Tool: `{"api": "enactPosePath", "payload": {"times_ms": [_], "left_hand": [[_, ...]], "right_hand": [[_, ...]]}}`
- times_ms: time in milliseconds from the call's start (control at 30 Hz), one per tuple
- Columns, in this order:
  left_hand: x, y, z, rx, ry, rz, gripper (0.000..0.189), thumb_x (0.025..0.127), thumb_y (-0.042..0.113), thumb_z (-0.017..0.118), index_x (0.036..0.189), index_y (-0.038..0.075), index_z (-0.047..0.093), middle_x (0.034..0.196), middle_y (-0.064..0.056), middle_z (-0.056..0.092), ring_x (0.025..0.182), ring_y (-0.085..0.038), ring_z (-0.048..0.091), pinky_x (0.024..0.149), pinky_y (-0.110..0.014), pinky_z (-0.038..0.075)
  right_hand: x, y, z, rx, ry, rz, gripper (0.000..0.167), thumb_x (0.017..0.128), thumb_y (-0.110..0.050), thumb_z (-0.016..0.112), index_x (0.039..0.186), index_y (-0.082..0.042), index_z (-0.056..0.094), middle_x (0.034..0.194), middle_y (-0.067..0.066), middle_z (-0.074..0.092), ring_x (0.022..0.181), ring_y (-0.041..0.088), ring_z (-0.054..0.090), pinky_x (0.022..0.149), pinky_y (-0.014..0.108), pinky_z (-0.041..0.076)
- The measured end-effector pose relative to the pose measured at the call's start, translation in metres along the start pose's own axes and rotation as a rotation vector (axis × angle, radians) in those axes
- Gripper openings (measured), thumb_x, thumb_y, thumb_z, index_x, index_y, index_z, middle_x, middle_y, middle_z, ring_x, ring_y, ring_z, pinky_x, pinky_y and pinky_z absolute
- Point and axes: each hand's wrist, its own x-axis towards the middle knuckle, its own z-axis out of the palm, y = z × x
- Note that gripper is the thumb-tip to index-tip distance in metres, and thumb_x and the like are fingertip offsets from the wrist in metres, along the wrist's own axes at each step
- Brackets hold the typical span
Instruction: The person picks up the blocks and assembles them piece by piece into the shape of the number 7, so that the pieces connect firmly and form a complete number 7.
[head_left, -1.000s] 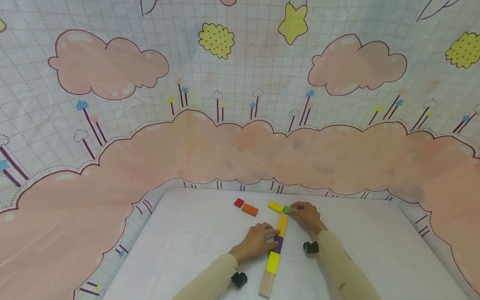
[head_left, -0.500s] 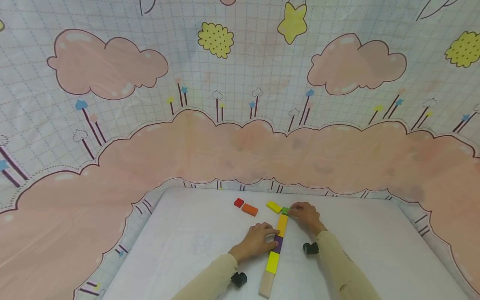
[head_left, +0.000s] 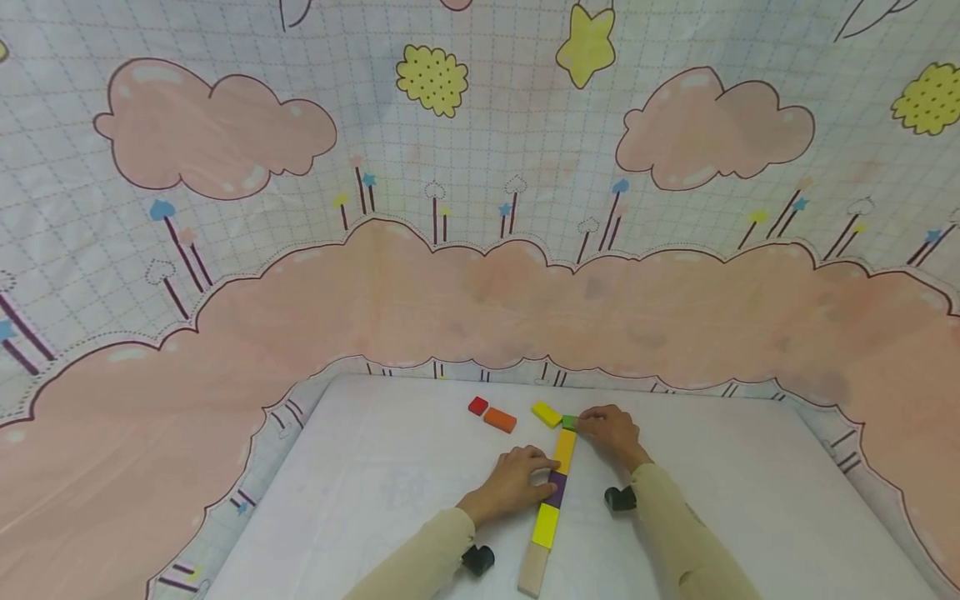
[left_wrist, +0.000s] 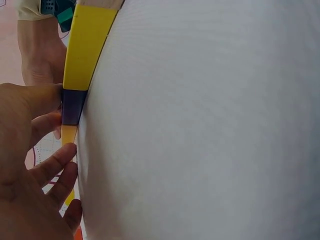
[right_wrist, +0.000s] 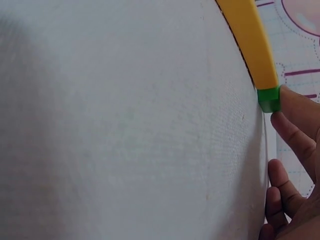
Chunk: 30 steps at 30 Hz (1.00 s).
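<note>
A row of blocks runs up the table in the head view: natural wood (head_left: 533,568), yellow (head_left: 546,527), purple (head_left: 557,490), then yellow-orange (head_left: 566,450). My left hand (head_left: 510,485) touches the purple and yellow-orange blocks with thumb and index finger, the other fingers loosely spread. At the row's far end my right hand (head_left: 611,432) pinches a small green block (right_wrist: 269,99) between thumb and finger. That green block meets the end of the yellow-orange block in the right wrist view. Close to its left lies another yellow block (head_left: 547,414), set at an angle.
A red block (head_left: 477,406) and an orange block (head_left: 500,420) lie at the back, left of the row. The white tabletop (head_left: 360,467) ends at a patterned cloth backdrop (head_left: 480,300). Black devices (head_left: 477,560) are worn at both wrists.
My right hand has shifted the green block slightly left, to the end of the row. The angled yellow block has slid a little left too. My left hand has stayed in place.
</note>
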Motion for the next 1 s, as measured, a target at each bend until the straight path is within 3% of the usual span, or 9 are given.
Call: {"api": "enactPosePath", "payload": {"times_ms": [600,1000], "left_hand": [[-0.0004,0.0007,-0.0007,-0.007,-0.005,-0.008,0.039,0.091,0.039,0.068,0.129,0.034,0.064,0.127,0.005,0.060,0.115,-0.016,0.053,0.104,-0.039,0.042],[0.0001,-0.0036,0.0023,-0.012,-0.004,0.010,0.039,0.092,0.041,0.067,0.130,0.035,0.063,0.127,0.007,0.060,0.115,-0.015,0.052,0.104,-0.038,0.042]], "right_hand": [[-0.0012,0.0027,0.0021,-0.036,0.004,-0.053,0.032,0.088,-0.039,0.067,0.104,-0.012,0.075,0.136,0.021,0.054,0.128,0.044,0.040,0.108,0.066,0.020],[0.0004,0.0070,0.0011,0.031,-0.021,-0.070,0.030,0.093,-0.039,0.061,0.107,-0.015,0.073,0.130,0.016,0.060,0.125,0.039,0.045,0.106,0.065,0.018]]}}
